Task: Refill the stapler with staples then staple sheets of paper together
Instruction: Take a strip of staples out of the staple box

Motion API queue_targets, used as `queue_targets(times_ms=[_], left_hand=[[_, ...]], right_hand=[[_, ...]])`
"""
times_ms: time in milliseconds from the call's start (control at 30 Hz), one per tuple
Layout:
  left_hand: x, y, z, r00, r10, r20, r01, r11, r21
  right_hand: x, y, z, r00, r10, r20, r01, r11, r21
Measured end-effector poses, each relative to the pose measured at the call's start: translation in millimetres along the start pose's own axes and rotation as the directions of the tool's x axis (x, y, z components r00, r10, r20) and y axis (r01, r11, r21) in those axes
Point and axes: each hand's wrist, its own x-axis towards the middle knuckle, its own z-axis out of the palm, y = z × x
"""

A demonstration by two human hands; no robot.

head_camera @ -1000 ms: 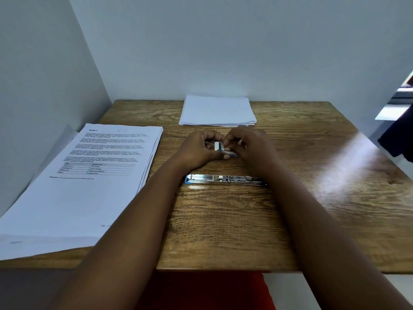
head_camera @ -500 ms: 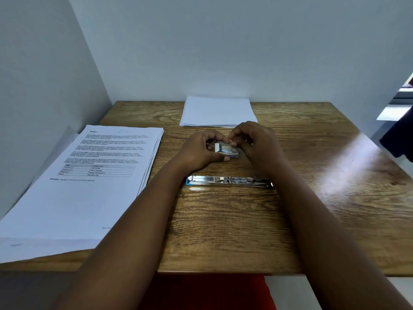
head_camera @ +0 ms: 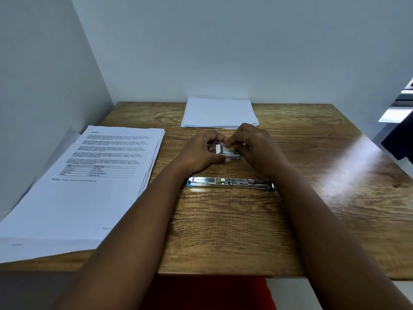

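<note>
A small staple box [head_camera: 228, 152] with its white end flap open sits between my two hands above the table's middle. My left hand [head_camera: 201, 154] grips the box from the left, thumb under it. My right hand [head_camera: 254, 145] curls over the box's open end, fingertips pinching at what is inside. The stapler [head_camera: 230, 182], metal with a blue base, lies swung open flat on the wood just in front of my hands, its staple channel facing up. Its right end is partly hidden by my right wrist.
A thick stack of printed sheets [head_camera: 89, 175] covers the table's left side and overhangs the front edge. A smaller stack of blank paper [head_camera: 219, 113] lies at the back against the wall. The wooden table [head_camera: 245, 231] sits in a wall corner.
My right fingers have shifted on the staple box, from its right side onto its open end. The box flap now stands more open. The stapler has not moved.
</note>
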Motion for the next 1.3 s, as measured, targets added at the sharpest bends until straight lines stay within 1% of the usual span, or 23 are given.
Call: queue_targets(times_ms=[167, 367, 467, 667, 767, 833, 900, 933, 1000, 1067, 1133, 1200, 1267, 1300], left_hand=[[1.0, -0.1, 0.7, 1.0, 0.005, -0.002, -0.005, 1.0, -0.002], [1.6, -0.8, 0.4, 1.0, 0.001, 0.0, -0.001, 1.0, 0.007], [1.7, -1.4, 0.8, 1.0, 0.001, -0.002, -0.001, 1.0, 0.005], [1.8, -2.8, 1.0, 1.0, 0.005, -0.008, -0.005, 1.0, 0.004], [2.4, -3.5, 1.3, 1.0, -0.005, -0.013, 0.006, 1.0, 0.016], [3.0, -4.1, 1.3, 1.0, -0.007, -0.017, 0.007, 1.0, 0.016], [3.3, -4.6, 0.7, 1.0, -0.008, -0.015, 0.008, 1.0, 0.028], [3.5, -5.0, 0.3, 1.0, -0.009, -0.014, 0.009, 0.999, 0.033], [3.2, -4.9, -0.2, 1.0, -0.013, -0.01, 0.013, 0.999, 0.035], [2.9, -4.3, -0.4, 1.0, -0.018, -0.005, 0.018, 0.999, 0.037], [2.6, -4.0, 0.2, 1.0, -0.019, -0.006, 0.019, 0.999, 0.035], [2.8, -4.1, 0.4, 1.0, -0.013, -0.008, 0.014, 0.999, 0.037], [3.4, -4.4, -0.2, 1.0, -0.002, -0.01, 0.003, 0.999, 0.047], [3.6, -4.4, -0.3, 1.0, 0.001, -0.011, 0.0, 0.999, 0.049]], right_hand=[[3.8, -1.2, 1.3, 0.998, 0.005, 0.07, 0.0, 0.997, -0.072], [6.5, -7.1, 2.1, 0.994, 0.014, 0.104, 0.003, 0.986, -0.165], [7.1, -8.3, 3.8, 0.994, 0.016, 0.113, 0.004, 0.984, -0.18], [4.8, -4.0, 7.8, 0.993, 0.075, 0.086, -0.067, 0.993, -0.097], [4.2, 0.1, 9.1, 0.991, 0.131, -0.006, -0.131, 0.991, 0.009], [4.5, 2.1, 7.9, 0.969, 0.231, -0.086, -0.219, 0.966, 0.136], [5.1, 4.0, 4.9, 0.923, 0.366, -0.122, -0.311, 0.893, 0.324], [4.9, 4.4, 3.0, 0.896, 0.428, -0.117, -0.341, 0.833, 0.435], [3.9, 5.3, -1.4, 0.844, 0.532, -0.072, -0.373, 0.677, 0.634], [2.6, 7.8, -4.9, 0.786, 0.618, 0.018, -0.413, 0.502, 0.76], [2.7, 10.4, -7.0, 0.72, 0.679, 0.143, -0.465, 0.319, 0.826], [4.1, 11.5, -9.8, 0.631, 0.73, 0.263, -0.503, 0.127, 0.855], [4.3, 12.4, -13.3, 0.547, 0.76, 0.35, -0.496, -0.042, 0.867], [4.3, 12.7, -15.3, 0.523, 0.764, 0.378, -0.479, -0.103, 0.872]])
